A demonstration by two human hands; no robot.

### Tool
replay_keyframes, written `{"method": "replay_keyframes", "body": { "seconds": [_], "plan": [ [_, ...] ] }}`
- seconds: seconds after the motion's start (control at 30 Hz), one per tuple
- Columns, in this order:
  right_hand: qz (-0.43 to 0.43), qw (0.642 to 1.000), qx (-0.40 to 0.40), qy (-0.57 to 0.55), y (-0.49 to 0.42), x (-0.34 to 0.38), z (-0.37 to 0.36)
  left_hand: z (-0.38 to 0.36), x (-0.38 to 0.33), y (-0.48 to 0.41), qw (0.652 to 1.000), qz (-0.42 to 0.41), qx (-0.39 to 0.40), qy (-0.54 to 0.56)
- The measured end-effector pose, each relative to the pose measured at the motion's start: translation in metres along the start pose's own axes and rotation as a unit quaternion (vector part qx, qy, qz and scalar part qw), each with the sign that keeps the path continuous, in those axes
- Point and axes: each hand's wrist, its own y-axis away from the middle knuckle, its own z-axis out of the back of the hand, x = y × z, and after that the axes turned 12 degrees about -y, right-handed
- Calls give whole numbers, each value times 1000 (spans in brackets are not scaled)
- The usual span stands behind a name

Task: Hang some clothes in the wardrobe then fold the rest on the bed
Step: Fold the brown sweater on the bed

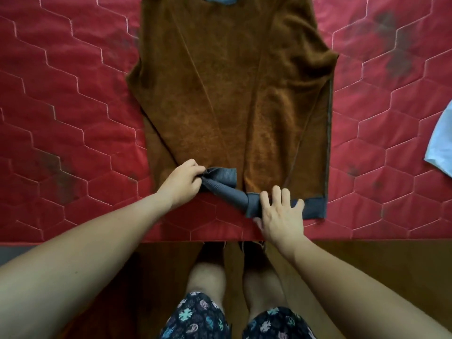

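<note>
A brown sweater [232,89] with grey ribbed trim lies flat on the red quilted bed [61,106], its hem toward me near the bed's front edge. My left hand [181,182] pinches the twisted left part of the grey hem band [220,182], which is bunched and lifted over the brown cloth. My right hand [281,214] lies with spread fingers on the hem band, pressing it down on the bed. The right end of the band lies flat. A grey collar shows at the sweater's far end.
A pale blue garment [440,143] lies at the bed's right edge of view. The bed's front edge runs across just behind my hands, with a wooden floor [367,260] and my legs below it. Dark stains mark the red cover.
</note>
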Motion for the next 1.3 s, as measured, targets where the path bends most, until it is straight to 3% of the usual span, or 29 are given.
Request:
{"method": "replay_keyframes", "body": {
  "seconds": [0.13, 0.3, 0.57, 0.67, 0.77, 0.83, 0.9, 0.97, 1.03, 1.1, 1.17, 1.3],
  "plan": [
    [-17, 1000, 2, 0, 0, 8, -2, 6, -5, 3, 998, 11, -4, 68],
    [-5, 998, -56, -38, -9, -3, 13, 18, -11, -1, 995, 43, -7, 88],
    [68, 986, -75, -130, -27, -51, 66, 36, 3, -6, 992, 13, 116, -48],
    [160, 977, -114, -89, -67, -57, 122, 63, 14, -23, 998, 8, 43, -49],
    [221, 957, -188, -22, -125, -49, 199, 113, 19, -64, 983, 23, -119, -135],
    [175, 953, -247, 20, -167, -39, 246, 151, 13, -95, 944, 89, -228, -219],
    [81, 957, -275, 48, -196, -27, 275, 177, 2, -117, 918, 149, -268, -250],
    [64, 963, -259, 42, -199, -12, 275, 178, -13, -122, 925, 137, -240, -260],
    [122, 978, -161, 44, -180, -1, 245, 156, -26, -113, 949, 68, -147, -271],
    [145, 984, -73, 66, -155, -3, 199, 121, -31, -97, 950, 28, -55, -307],
    [150, 980, -86, 100, -146, -14, 161, 91, -23, -90, 937, 23, -35, -347],
    [166, 962, -160, 144, -171, -29, 138, 67, -4, -106, 928, 26, -98, -359]
  ]
}}
